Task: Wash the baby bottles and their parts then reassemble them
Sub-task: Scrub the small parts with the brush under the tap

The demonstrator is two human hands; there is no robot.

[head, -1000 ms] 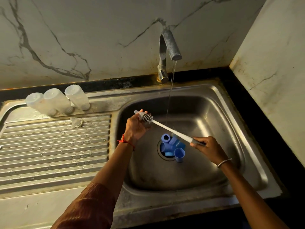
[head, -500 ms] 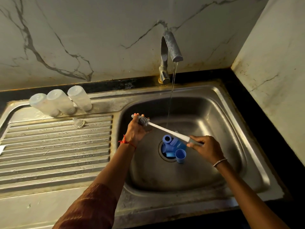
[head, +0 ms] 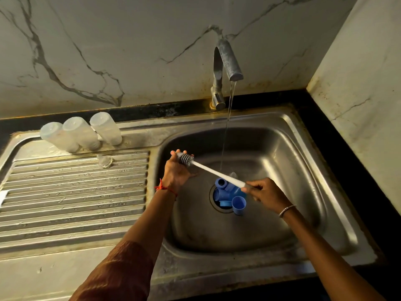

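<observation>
My left hand (head: 176, 171) holds a small clear nipple (head: 178, 153) at the sink's left wall, fingers curled round it. The grey ribbed head of a bottle brush (head: 186, 159) sits at the nipple's mouth. My right hand (head: 263, 191) grips the brush's white handle (head: 219, 173) above the drain. Blue caps and rings (head: 227, 194) lie piled over the drain. Three clear bottles (head: 81, 132) stand upside down at the back of the drainboard, and a loose clear nipple (head: 104, 160) lies in front of them.
The tap (head: 226, 61) runs a thin stream into the steel sink (head: 303, 170), just behind the brush handle. Another clear part (head: 233, 175) lies by the blue pile. The ribbed drainboard (head: 76, 203) is to the left. A wall corner closes off the right side.
Both hands have shifted slightly left and down with the brush, and the brush head has worked a little against the nipple. Water keeps running.
</observation>
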